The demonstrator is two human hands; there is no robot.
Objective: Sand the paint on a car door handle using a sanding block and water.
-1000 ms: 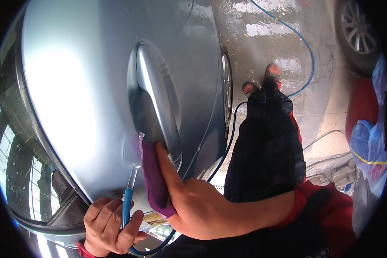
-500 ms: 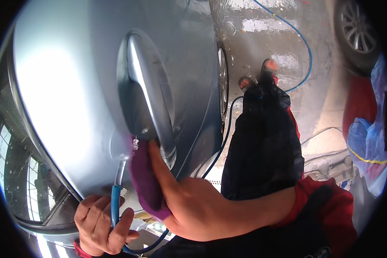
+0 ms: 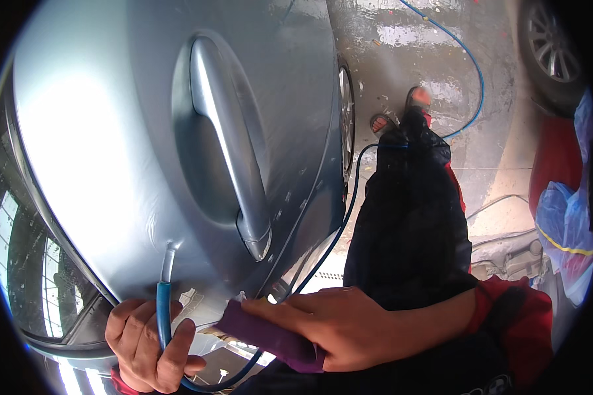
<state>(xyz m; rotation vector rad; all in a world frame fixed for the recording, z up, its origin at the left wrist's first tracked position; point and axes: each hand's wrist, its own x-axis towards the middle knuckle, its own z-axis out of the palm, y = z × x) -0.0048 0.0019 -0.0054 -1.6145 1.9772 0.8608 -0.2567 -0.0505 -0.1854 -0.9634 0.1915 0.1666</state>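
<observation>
My left hand [image 3: 141,345], low at the left, is closed round a blue hose [image 3: 163,309] that ends in a short clear tube [image 3: 168,264]. The tube points up towards the silver-blue car door [image 3: 290,125], with a wet streak at its tip. My right hand [image 3: 352,322] grips a bendable purple pad [image 3: 263,334] below the lower end of the door handle [image 3: 224,135]. Whether the pad touches the panel there, I cannot tell. Behind the handle is a smooth hollow [image 3: 204,168], now uncovered.
Car window glass [image 3: 36,257] lies at the left edge. The blue hose runs on across a wet floor [image 3: 389,59] past my sandalled feet [image 3: 418,97]. At the right stand another car's wheel [image 3: 552,46], a red panel [image 3: 555,155] and clear blue plastic sheeting [image 3: 566,217].
My right hand has drawn the purple pad out of the handle hollow, down and to the right. My left hand and the hose have shifted slightly left.
</observation>
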